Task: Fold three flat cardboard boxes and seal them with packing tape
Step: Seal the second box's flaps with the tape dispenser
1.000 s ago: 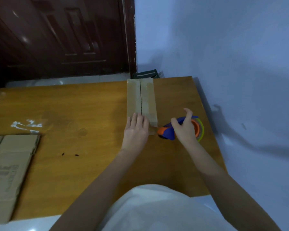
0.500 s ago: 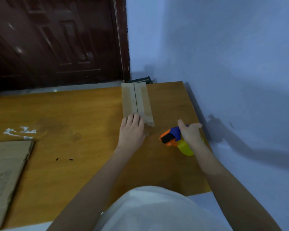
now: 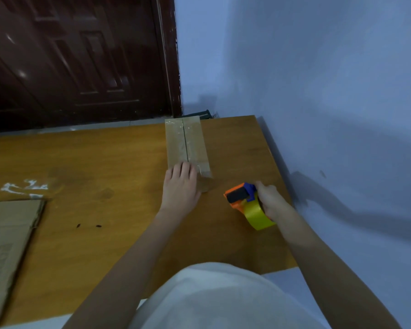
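- Our folded box (image 3: 186, 144) lies at frame centre, long axis running up the frame
- Our left hand (image 3: 181, 186) presses flat on its near end
- Our right hand (image 3: 269, 200) grips the tape dispenser (image 3: 247, 203) just right of that end, nearer the seam's start

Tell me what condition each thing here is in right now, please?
Folded box: closed, flaps meeting at a centre seam, clear tape along it, standing on the table.
Left hand: fingers flat, pressing the box's near end.
Right hand: grips the tape dispenser.
Tape dispenser: held clear of the box, yellow roll loaded.
Flat cardboard: unfolded, lying at the table's left edge.
Door: shut.
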`<state>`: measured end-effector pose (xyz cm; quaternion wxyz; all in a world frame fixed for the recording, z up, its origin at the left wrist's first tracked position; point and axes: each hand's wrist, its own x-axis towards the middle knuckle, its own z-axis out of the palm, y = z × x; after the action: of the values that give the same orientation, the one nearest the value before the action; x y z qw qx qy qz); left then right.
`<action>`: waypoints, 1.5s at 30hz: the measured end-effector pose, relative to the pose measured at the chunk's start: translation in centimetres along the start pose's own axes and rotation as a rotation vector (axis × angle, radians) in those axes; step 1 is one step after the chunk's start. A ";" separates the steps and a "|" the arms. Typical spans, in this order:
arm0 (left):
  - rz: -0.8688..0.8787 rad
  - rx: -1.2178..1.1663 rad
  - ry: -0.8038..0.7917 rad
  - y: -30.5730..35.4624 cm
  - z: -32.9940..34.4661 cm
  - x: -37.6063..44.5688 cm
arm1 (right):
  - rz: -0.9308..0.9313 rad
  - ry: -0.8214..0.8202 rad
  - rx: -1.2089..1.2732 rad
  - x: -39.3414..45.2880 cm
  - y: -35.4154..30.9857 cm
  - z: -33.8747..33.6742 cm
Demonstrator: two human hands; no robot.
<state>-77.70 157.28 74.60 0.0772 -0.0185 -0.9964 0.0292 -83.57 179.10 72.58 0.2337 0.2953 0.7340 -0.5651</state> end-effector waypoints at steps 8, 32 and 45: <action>-0.004 0.004 -0.002 0.1 0.1 -0.2 | -0.032 0.010 -0.046 -0.4 0.5 -0.5; 0.005 -0.008 0.037 0.2 0.4 -0.2 | 0.116 -0.145 0.126 0.0 -1.1 -1.3; 0.010 -0.032 0.078 0.0 0.6 -0.4 | -0.628 0.133 -1.072 -0.9 1.1 -0.4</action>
<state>-77.37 157.25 73.93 0.1153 -0.0257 -0.9929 0.0129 -82.16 179.59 72.51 0.1259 -0.0585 0.9803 -0.1403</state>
